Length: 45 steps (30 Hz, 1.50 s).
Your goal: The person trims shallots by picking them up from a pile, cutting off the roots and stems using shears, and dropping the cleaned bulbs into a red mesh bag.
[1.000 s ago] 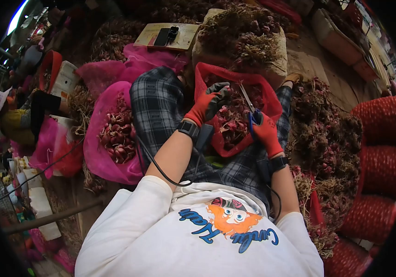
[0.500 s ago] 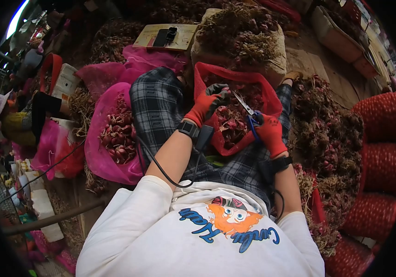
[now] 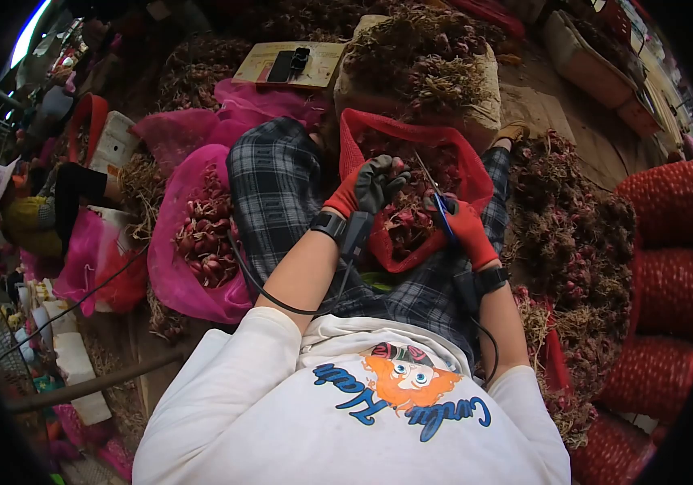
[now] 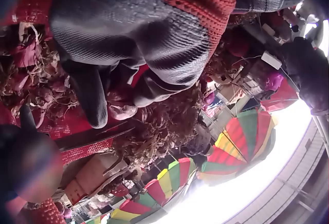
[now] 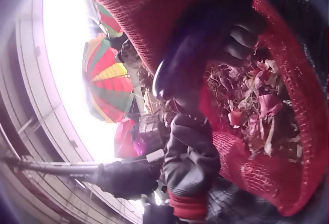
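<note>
Red-and-grey gloves cover both hands. The left hand (image 3: 372,185) pinches a small shallot (image 3: 397,165) above an open red mesh bag (image 3: 349,137); in the left wrist view the shallot (image 4: 122,112) shows at the left hand's (image 4: 128,39) fingertips. Gripped in the right hand (image 3: 469,229) are blue-handled scissors (image 3: 441,204), blades pointing up and toward the left hand. In the right wrist view, the blue handle (image 5: 177,70) lies in the right hand (image 5: 226,34). Shallots and dry trimmings (image 3: 411,223) fill the red bag between the knees.
A pink mesh bag (image 3: 160,234) of shallots stands at the left. Untrimmed shallots lie piled (image 3: 568,226) at the right and on a pale block (image 3: 480,109) ahead. Full red sacks (image 3: 669,299) are stacked far right. A board (image 3: 314,65) holds a phone (image 3: 282,66).
The left hand has turned, and its fingers show more spread around the shallot. The scissors have swung more upright, blades drawn away from the left hand since the middle frame.
</note>
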Each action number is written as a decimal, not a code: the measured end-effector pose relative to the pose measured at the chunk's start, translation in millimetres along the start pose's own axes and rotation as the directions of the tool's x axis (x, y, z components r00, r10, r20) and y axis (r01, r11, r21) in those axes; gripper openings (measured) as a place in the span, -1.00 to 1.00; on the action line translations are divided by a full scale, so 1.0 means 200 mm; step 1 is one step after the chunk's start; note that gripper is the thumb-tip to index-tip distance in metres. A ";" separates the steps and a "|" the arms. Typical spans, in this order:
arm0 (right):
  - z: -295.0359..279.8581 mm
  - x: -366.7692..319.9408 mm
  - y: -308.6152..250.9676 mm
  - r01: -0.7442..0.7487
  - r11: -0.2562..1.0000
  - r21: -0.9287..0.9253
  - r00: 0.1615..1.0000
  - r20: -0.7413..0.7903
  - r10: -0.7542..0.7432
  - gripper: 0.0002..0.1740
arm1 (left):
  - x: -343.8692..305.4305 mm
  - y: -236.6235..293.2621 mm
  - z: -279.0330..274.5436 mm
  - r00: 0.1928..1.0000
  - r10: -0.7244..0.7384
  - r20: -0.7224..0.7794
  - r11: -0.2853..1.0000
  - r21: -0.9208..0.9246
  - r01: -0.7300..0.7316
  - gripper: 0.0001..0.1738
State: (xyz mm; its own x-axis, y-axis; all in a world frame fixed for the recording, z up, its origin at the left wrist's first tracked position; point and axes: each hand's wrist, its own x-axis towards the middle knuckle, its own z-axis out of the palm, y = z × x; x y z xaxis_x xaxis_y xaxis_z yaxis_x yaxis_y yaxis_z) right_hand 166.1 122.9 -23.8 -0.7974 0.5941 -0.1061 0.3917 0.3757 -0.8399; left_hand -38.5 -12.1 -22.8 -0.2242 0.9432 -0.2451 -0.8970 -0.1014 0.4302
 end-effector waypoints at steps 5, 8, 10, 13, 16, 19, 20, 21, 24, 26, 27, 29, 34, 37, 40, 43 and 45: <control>0.03 -0.09 -0.13 0.119 0.883 -0.455 0.962 -0.166 -0.215 -0.59 | 0.03 -0.02 -0.05 0.995 0.096 -0.007 0.993 -0.076 -0.096 -0.88; 0.03 -0.11 -0.15 0.120 0.791 -0.600 0.955 -0.149 -0.258 -0.56 | 0.04 -0.01 -0.07 0.982 0.104 0.158 0.994 -0.044 -0.098 -0.91; 0.02 -0.11 -0.18 0.120 0.795 -0.595 0.965 -0.119 -0.235 -0.51 | 0.00 0.01 -0.02 0.997 0.067 0.049 0.997 -0.032 -0.065 -0.91; 0.02 -0.11 -0.17 0.124 0.780 -0.613 0.966 -0.105 -0.236 -0.48 | 0.02 0.01 -0.06 0.999 0.040 -0.024 0.999 0.038 -0.039 -0.87; 0.02 -0.12 -0.19 0.108 0.773 -0.625 0.971 -0.100 -0.217 -0.48 | 0.04 -0.01 -0.07 0.990 0.092 -0.106 0.995 -0.019 -0.095 -0.85; 0.03 -0.12 -0.17 0.138 0.759 -0.636 0.952 -0.127 -0.279 -0.51 | 0.05 -0.03 -0.10 0.983 0.163 -0.087 0.982 0.109 -0.153 -0.83; 0.03 -0.11 -0.16 0.155 0.751 -0.641 0.939 -0.142 -0.314 -0.53 | 0.06 -0.03 -0.11 0.981 0.172 -0.093 0.977 0.145 -0.157 -0.83; 0.04 -0.11 -0.15 0.149 0.750 -0.645 0.941 -0.141 -0.308 -0.53 | 0.06 -0.02 -0.11 0.979 0.181 -0.099 0.970 0.181 -0.161 -0.83; 0.04 -0.11 -0.14 0.125 0.756 -0.643 0.948 -0.147 -0.282 -0.52 | 0.05 -0.02 -0.08 0.974 0.172 -0.144 0.970 0.199 -0.142 -0.83; 0.05 -0.11 -0.16 0.103 0.773 -0.625 0.953 -0.161 -0.258 -0.51 | 0.03 -0.01 -0.04 0.973 0.147 -0.180 0.979 0.167 -0.117 -0.82; 0.05 -0.11 -0.16 0.085 0.783 -0.616 0.961 -0.159 -0.229 -0.51 | 0.02 -0.01 -0.03 0.972 0.129 -0.195 0.984 0.143 -0.102 -0.82; 0.07 -0.10 -0.14 0.046 0.801 -0.597 0.974 -0.153 -0.170 -0.51 | 0.01 -0.01 -0.02 0.969 0.117 -0.218 0.988 0.128 -0.090 -0.82; 0.07 -0.09 -0.17 -0.002 0.886 -0.464 0.991 -0.118 -0.059 -0.51 | 0.02 0.00 0.02 0.936 0.142 -0.322 0.971 0.229 -0.068 -0.82; 0.07 -0.09 -0.18 -0.038 0.900 -0.435 0.996 -0.093 -0.003 -0.55 | 0.03 0.02 -0.03 0.948 0.220 -0.229 0.942 0.304 -0.145 -0.78; 0.05 -0.06 -0.08 -0.234 0.956 0.177 0.972 0.023 0.234 -0.64 | -0.01 0.04 -0.04 0.987 0.150 -0.048 0.949 0.286 -0.130 -0.74; -0.02 -0.04 -0.06 -0.133 0.982 0.132 0.990 -0.020 0.136 -0.74 | -0.03 0.04 -0.01 0.995 0.101 -0.002 0.960 0.261 -0.097 -0.71; -0.05 -0.04 -0.12 -0.011 0.997 -0.082 0.997 -0.083 0.004 -0.73 | 0.00 0.02 -0.04 0.994 0.110 -0.024 0.964 0.247 -0.100 -0.71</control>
State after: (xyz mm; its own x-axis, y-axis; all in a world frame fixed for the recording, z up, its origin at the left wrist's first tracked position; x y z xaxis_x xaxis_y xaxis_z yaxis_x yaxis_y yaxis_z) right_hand 168.7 116.1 3.2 -0.7550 0.6525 -0.0648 0.4367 0.4267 -0.7920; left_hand -45.1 -14.3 -27.4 -0.3302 0.9186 -0.2173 -0.7480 -0.1142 0.6538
